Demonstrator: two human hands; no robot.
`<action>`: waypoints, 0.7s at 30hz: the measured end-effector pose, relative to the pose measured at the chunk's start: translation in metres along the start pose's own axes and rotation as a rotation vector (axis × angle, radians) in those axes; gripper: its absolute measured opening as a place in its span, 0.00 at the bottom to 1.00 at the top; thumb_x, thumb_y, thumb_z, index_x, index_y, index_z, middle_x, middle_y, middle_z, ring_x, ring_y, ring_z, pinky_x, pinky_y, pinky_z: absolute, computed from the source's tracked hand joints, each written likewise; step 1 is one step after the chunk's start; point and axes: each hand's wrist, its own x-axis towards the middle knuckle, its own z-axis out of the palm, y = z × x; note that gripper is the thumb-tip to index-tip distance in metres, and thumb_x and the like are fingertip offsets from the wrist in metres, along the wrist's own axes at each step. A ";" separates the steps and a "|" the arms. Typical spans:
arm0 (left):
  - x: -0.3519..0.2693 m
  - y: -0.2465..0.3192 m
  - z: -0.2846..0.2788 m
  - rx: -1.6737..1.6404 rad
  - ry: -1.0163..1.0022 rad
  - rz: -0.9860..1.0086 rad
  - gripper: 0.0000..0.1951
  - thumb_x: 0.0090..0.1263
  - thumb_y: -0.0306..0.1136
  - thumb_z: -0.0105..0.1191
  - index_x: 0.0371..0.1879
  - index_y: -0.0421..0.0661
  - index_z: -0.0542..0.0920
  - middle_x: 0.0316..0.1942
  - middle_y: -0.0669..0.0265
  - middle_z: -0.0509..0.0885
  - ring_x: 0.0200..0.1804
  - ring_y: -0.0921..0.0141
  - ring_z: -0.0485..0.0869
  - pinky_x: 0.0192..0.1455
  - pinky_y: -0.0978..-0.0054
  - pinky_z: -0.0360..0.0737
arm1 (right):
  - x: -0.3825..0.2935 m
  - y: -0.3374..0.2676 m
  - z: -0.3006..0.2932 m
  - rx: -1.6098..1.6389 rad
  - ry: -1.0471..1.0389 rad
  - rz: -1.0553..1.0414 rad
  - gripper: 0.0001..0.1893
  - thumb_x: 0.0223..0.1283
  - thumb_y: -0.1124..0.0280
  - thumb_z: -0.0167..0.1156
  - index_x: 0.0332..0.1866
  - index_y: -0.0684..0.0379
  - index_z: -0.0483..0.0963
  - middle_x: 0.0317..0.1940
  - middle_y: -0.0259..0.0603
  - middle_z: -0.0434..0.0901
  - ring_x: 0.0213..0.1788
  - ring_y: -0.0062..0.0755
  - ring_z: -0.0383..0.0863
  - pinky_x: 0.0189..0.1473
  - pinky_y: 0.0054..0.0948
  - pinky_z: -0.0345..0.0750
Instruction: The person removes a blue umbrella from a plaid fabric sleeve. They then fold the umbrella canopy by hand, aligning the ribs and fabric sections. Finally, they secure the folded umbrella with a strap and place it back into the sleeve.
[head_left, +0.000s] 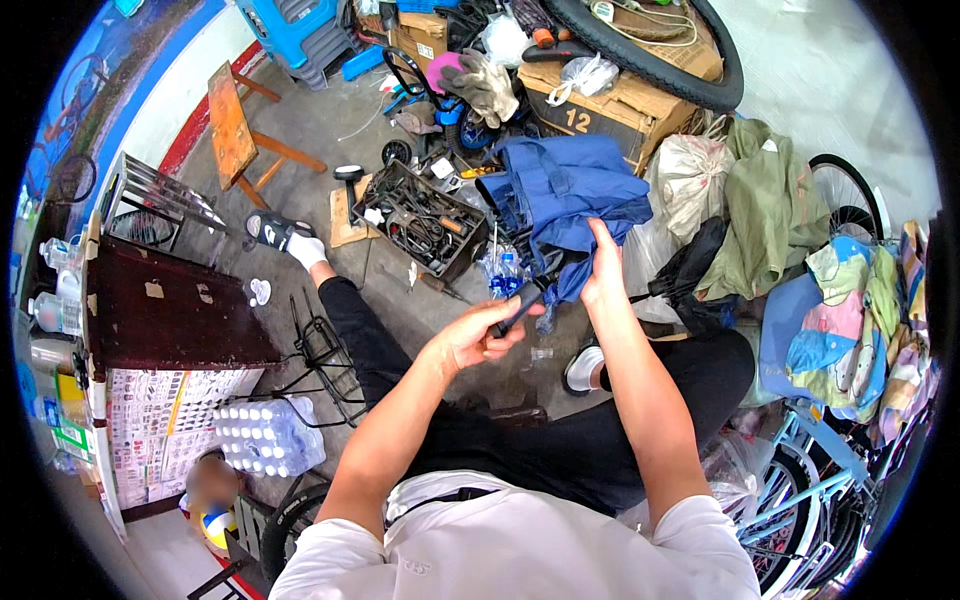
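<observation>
My left hand (484, 330) grips a black tubular handle (523, 306), its far end running up to a bundle of loose blue fabric (566, 187). This looks like a folding umbrella, though the folds hide where handle and cloth join. My right hand (604, 262) holds the lower right side of the cloth, with most of its fingers hidden behind it. Just left of the bundle, an open metal toolbox (424, 217) full of jumbled tools sits on the concrete floor. A screwdriver (442, 285) lies in front of the box. Clear plastic bottles (506, 274) stand under the cloth's left edge.
A wooden stool (232, 139) stands far left, near a dark red cabinet (180, 307). Beside my left leg are a black wire rack (326, 360) and wrapped water bottles (266, 435). Cardboard boxes (600, 112) carry a tyre (675, 86). A light-blue bicycle (802, 480) is at right.
</observation>
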 end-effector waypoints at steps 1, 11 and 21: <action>0.003 -0.001 -0.002 -0.014 -0.036 -0.010 0.26 0.78 0.52 0.61 0.66 0.48 0.79 0.31 0.72 0.80 0.26 0.82 0.70 0.22 0.85 0.56 | 0.006 0.001 -0.004 0.011 -0.014 0.020 0.23 0.68 0.64 0.67 0.65 0.58 0.76 0.57 0.40 0.85 0.56 0.39 0.86 0.60 0.43 0.83; -0.012 -0.004 0.015 0.289 0.262 0.095 0.22 0.76 0.42 0.65 0.65 0.47 0.79 0.29 0.78 0.73 0.23 0.86 0.64 0.22 0.85 0.54 | -0.012 -0.001 0.004 0.132 -0.179 0.200 0.35 0.72 0.40 0.55 0.74 0.55 0.69 0.68 0.43 0.78 0.67 0.45 0.79 0.71 0.49 0.74; 0.003 -0.022 0.016 0.613 0.404 0.312 0.24 0.74 0.41 0.68 0.64 0.45 0.79 0.31 0.77 0.78 0.30 0.84 0.70 0.27 0.82 0.64 | -0.009 -0.007 0.002 0.168 -0.442 0.024 0.42 0.74 0.40 0.56 0.82 0.55 0.55 0.76 0.47 0.67 0.74 0.48 0.71 0.75 0.50 0.71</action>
